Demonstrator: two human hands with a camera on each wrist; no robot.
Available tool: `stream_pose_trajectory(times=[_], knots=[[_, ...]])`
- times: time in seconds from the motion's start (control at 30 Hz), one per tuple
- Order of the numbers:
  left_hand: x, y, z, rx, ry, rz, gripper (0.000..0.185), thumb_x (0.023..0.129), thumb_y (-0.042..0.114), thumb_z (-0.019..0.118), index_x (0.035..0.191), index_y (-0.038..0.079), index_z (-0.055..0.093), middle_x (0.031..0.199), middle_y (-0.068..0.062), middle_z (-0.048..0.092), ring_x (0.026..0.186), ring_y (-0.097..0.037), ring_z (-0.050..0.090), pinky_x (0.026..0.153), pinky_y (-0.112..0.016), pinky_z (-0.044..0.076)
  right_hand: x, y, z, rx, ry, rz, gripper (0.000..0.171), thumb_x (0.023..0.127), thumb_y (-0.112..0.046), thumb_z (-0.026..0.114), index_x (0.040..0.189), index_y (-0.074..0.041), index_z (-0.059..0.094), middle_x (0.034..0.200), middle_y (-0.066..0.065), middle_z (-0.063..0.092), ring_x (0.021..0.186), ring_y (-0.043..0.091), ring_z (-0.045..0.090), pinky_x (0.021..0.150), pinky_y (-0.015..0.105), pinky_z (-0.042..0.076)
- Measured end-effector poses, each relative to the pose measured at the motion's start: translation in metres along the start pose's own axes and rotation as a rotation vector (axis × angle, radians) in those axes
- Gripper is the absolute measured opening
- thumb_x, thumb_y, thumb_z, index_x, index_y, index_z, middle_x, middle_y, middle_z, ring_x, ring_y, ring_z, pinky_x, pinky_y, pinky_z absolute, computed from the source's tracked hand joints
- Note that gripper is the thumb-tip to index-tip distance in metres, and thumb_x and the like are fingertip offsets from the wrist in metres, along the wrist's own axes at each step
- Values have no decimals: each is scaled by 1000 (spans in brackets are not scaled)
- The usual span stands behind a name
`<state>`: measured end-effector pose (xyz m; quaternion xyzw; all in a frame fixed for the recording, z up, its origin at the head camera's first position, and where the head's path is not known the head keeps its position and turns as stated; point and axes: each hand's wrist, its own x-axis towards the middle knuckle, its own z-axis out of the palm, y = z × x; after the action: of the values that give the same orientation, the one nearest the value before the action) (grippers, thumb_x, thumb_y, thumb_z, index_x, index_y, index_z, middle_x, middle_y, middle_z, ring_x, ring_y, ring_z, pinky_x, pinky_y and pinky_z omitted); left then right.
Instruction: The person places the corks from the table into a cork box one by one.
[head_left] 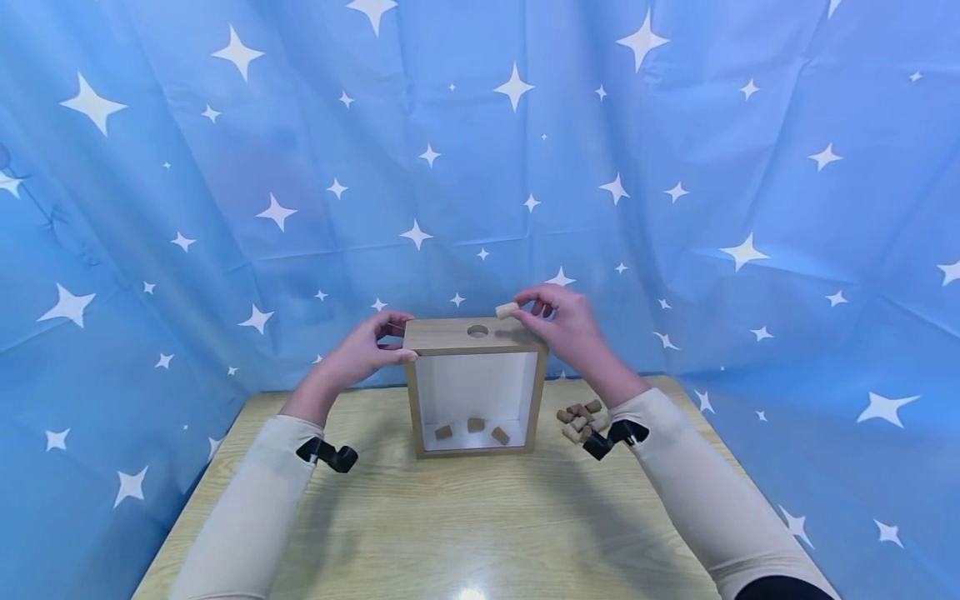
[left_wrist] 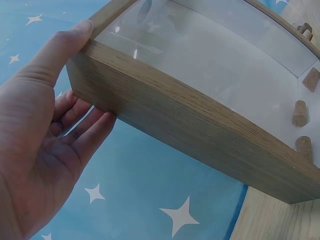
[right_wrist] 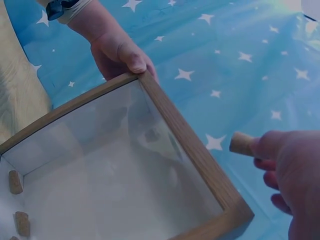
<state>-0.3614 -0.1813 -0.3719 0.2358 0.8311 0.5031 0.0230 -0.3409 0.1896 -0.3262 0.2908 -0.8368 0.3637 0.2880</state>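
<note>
Cream cloth left sleeve: covering the forearm to the left of the square brown wooden box, with a small black camera sitting at its cuff.
Left hand: gripping the box's upper left corner, the thumb pressing on the front edge and the fingers reaching round behind.
Box: standing upright on the pale yellow wood-grain table, its front showing a white interior and its top presenting a round hole.
Three short brown cylindrical corks: lying inside the box on its floor, spaced apart from one another.
Pale tan cylindrical cork: hovering above the box's top, to the right of the hole and apart from the wood.
Right hand: pinching one end of that cork between thumb and forefinger, near the box's upper right corner.
Heap of brown and tan corks: resting on the table to the right of the box.
Cream cloth right sleeve: covering the forearm, farther right of the box, with a second black camera sitting at its cuff.
Blue cloth backdrop with white stars: hanging behind the box, spanning both sides.
</note>
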Motion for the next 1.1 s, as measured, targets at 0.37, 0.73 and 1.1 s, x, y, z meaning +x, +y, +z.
stream_pose_trajectory(times=[0.37,0.73,1.1], knots=[[2,0,0,2,-5,1,74,96,31,91,156,11,54,148,-17,59,141,-39,55,112,-59,53,11,-8,12,-32,-126,-33,19,99,-11,86,117,-6,83,108,8,80,86,19,69,75,36,59],[3,0,0,7,-8,3,75,96,32,91,157,12,54,147,-17,60,141,-37,55,112,-59,52,18,-11,21,-41,-283,-43,19,101,-11,83,119,-5,82,111,8,79,88,18,71,76,34,62],[2,-3,0,2,-5,2,73,97,29,90,157,12,53,146,-17,59,140,-38,55,112,-59,53,16,-10,22,-21,-250,-45,28,101,-11,83,128,-5,79,119,12,79,97,24,70,81,39,61]])
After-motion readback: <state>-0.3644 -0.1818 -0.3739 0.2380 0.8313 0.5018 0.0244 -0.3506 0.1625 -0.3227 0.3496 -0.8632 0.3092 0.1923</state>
